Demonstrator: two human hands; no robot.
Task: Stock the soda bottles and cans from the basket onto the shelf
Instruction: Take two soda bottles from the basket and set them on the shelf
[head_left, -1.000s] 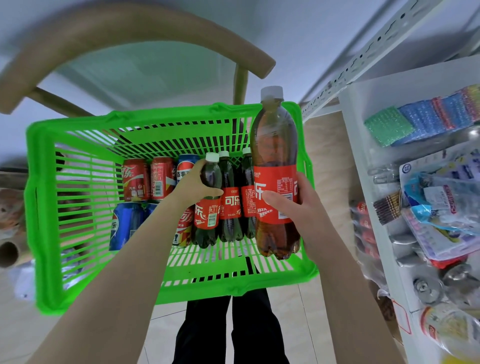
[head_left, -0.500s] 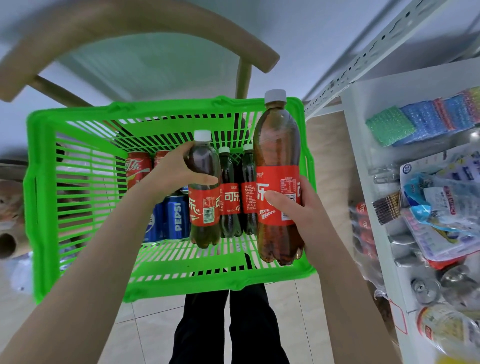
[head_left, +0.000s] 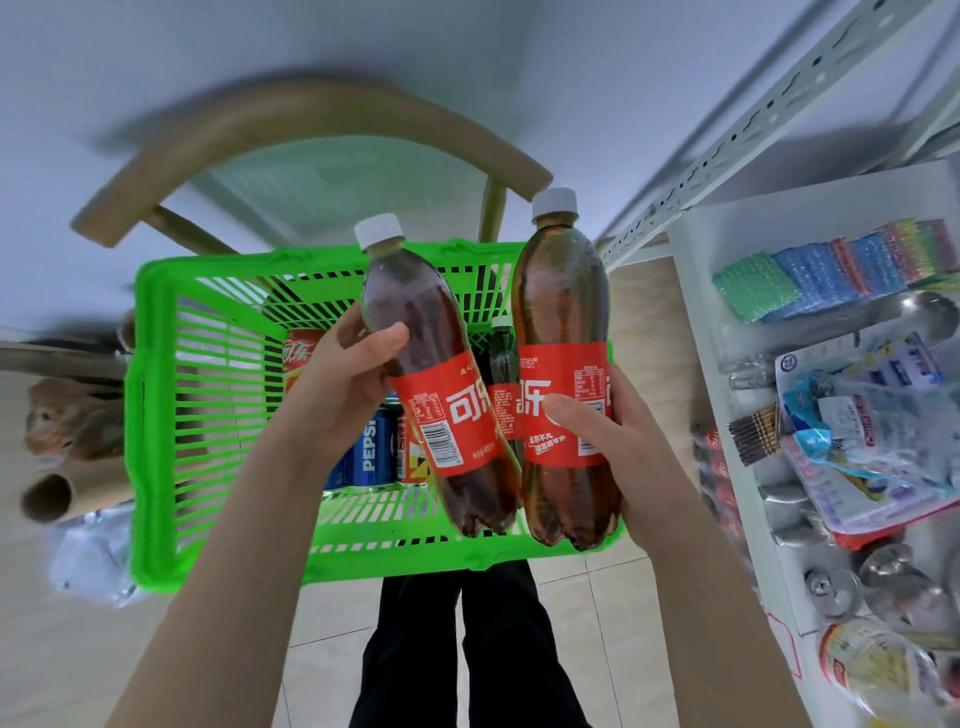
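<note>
My left hand (head_left: 343, 384) grips a small cola bottle (head_left: 436, 384) with a red label and white cap, tilted and lifted above the green basket (head_left: 156, 415). My right hand (head_left: 613, 431) holds a larger cola bottle (head_left: 563, 374) upright beside it, over the basket's right side. In the basket stand another small cola bottle (head_left: 504, 364), a red cola can (head_left: 298, 356) and blue Pepsi cans (head_left: 371, 447), partly hidden behind my hand and the bottles. The white shelf (head_left: 727, 364) is at the right.
The basket sits on a wooden chair (head_left: 322, 119). The shelf holds coloured sponges (head_left: 831, 270), packets (head_left: 872, 415) and silver cans (head_left: 836, 592); its metal upright (head_left: 753, 124) runs diagonally. A cardboard tube (head_left: 47, 496) and plastic wrap lie on the floor at left. My legs are below.
My left hand has lifted the small bottle out of the basket and tilted it. The large bottle in my right hand has risen slightly. The camera has moved closer.
</note>
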